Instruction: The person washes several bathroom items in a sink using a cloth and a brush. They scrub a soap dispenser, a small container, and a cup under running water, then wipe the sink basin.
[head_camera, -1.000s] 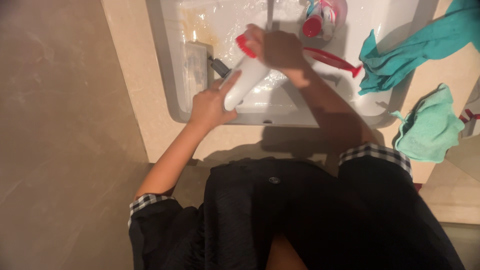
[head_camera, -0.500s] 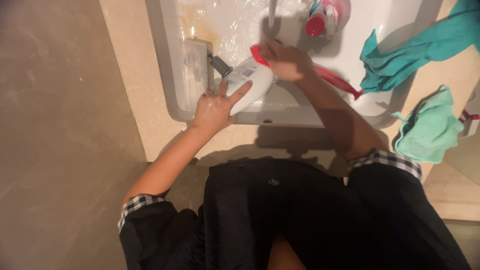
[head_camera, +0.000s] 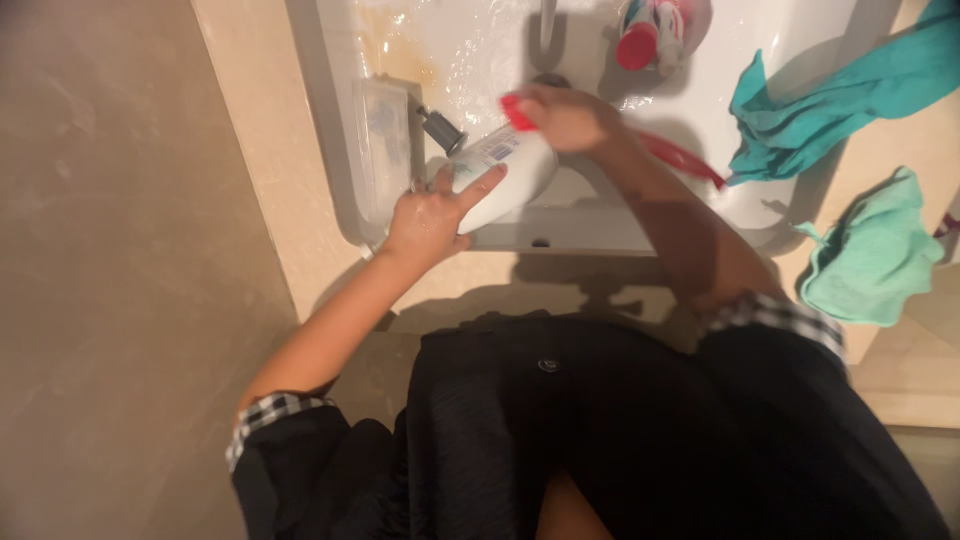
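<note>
My left hand (head_camera: 428, 215) holds a white pump bottle (head_camera: 505, 178) on its side over the front of the white sink (head_camera: 330, 150), index finger stretched along it. The bottle's grey pump head (head_camera: 440, 130) points to the back left. My right hand (head_camera: 565, 115) grips a red brush (head_camera: 690, 160) and presses its red head against the bottle's upper side. The brush handle sticks out to the right over the basin.
A clear tray (head_camera: 385, 130) sits at the sink's left side. A red-capped bottle (head_camera: 650, 30) lies near the faucet (head_camera: 545, 25). A teal cloth (head_camera: 830, 100) drapes over the sink's right rim, with a light green cloth (head_camera: 875, 260) on the counter.
The bottle has tipped from steep to nearly flat. My right hand with the brush slid along it, and my left hand's fingers spread out over the bottle.
</note>
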